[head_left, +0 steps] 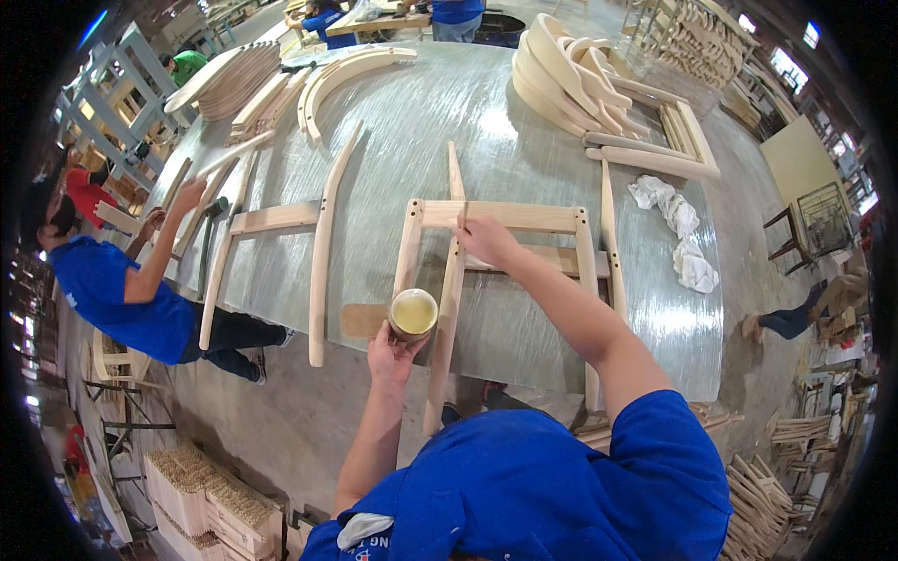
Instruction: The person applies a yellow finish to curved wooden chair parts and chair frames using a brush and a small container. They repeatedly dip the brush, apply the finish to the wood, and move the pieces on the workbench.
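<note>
left hand [391, 353]: wrapped round a small glue pot [412, 313] at the near edge of the bench [524, 112]; fingers curled on its side, thumb up by the rim. Pot is open and full of pale yellowish liquid.
right hand [486, 241]: fingers pinched together on something thin, looks like a brush or stick; can't tell which, too small. Tip sits where the loose rail [447, 290] crosses the top bar of the chair frame [496, 217].
loose rail: long wooden stick lying across the frame, its near end hanging past the bench's near edge, unsupported.
chair frame: flat on the bench, mid-to-near area, one leg also past the near edge.
risk 1: pot sits right at the edge with no lid. A tilt or bump from the left forearm likely dumps it on the floor or the blue shirt.
risk 2: overhanging rail could pivot if pressed at the far end and knock the pot.
risk 3: drips on the slick bench top could stick the frame down.
rag [678, 229]: white cloth at the bench's right side, well apart from both hands, so slow to reach for a spill.
co-worker [112, 280]: person in blue at the bench's left end, hands on another frame [271, 243], well clear.
</note>
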`<state>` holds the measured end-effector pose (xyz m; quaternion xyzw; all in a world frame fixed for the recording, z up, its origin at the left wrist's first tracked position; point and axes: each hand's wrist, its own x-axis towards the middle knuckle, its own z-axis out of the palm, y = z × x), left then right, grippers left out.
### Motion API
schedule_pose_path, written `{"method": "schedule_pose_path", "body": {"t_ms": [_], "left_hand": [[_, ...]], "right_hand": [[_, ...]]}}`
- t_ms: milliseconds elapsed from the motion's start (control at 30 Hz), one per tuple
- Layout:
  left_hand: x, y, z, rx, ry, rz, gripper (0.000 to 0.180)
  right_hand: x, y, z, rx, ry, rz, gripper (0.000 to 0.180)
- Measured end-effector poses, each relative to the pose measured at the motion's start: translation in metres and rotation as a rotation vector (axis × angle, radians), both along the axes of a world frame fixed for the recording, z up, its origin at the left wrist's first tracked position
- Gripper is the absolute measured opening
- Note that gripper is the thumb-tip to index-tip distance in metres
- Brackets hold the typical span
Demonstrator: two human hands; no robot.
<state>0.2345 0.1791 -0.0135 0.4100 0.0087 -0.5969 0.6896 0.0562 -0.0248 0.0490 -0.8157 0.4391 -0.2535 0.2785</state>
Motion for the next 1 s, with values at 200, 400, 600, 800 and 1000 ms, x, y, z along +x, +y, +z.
{"method": "schedule_pose_path", "body": {"t_ms": [200,400,600,800,1000], "left_hand": [[-0.008,-0.017,0.021,-0.008,-0.184,0.008,0.028],[-0.056,-0.041,0.055,-0.227,-0.309,-0.115,0.026],[-0.09,-0.057,0.064,-0.294,-0.296,-0.218,0.027],[-0.146,-0.08,0.062,-0.279,-0.129,-0.292,0.03],[-0.178,-0.12,0.036,-0.253,-0.014,-0.322,0.03]], "right_hand": [[-0.022,0.049,0.049,0.412,-0.658,-0.041,0.018],[-0.069,0.098,0.052,0.276,-0.588,-0.13,0.017],[-0.116,0.109,0.051,0.242,-0.815,-0.321,0.019],[-0.172,0.105,0.04,0.582,-1.091,-0.411,0.017],[-0.213,0.085,0.044,0.578,-1.311,-0.317,0.01]]}}
